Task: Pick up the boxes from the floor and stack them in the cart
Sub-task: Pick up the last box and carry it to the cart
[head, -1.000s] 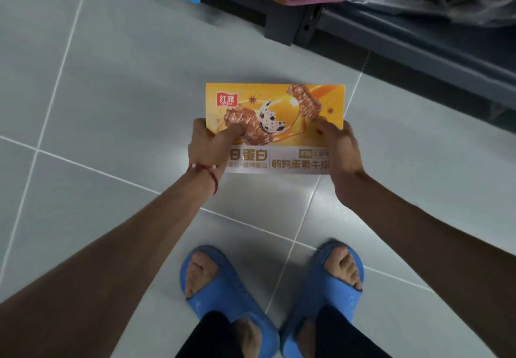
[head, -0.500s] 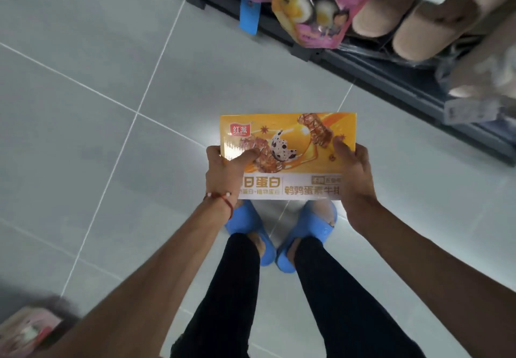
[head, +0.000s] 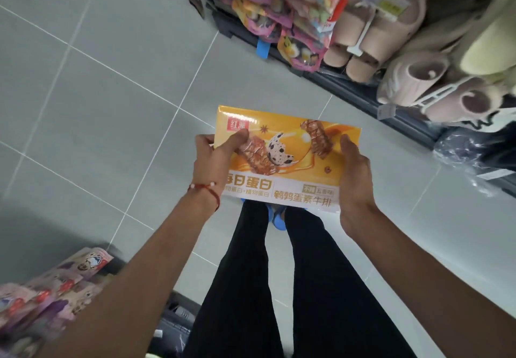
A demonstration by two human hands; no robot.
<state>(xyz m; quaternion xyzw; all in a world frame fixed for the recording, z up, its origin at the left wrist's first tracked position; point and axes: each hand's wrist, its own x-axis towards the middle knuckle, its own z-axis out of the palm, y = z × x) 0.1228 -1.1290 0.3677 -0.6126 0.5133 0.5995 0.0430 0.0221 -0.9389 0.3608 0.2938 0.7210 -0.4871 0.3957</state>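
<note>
A flat yellow snack box [head: 290,162] with printed food pictures and white lettering is held level in front of me, well above the grey tiled floor. My left hand [head: 215,159] grips its left edge, thumb on top near the red logo. My right hand [head: 354,178] grips its right edge, thumb on top. A red cord bracelet is on the left wrist. No cart shows in this view.
A dark shelf base [head: 349,89] runs along the upper right, hung with pink snack bags [head: 282,14] and beige slippers [head: 371,36]. More snack packets [head: 47,296] lie at the lower left. My legs and blue sandals [head: 276,218] are below the box.
The box has risen from near the floor to well above it as I stood up. My view lifted, bringing the shelf goods and the lower-left packets into sight.
</note>
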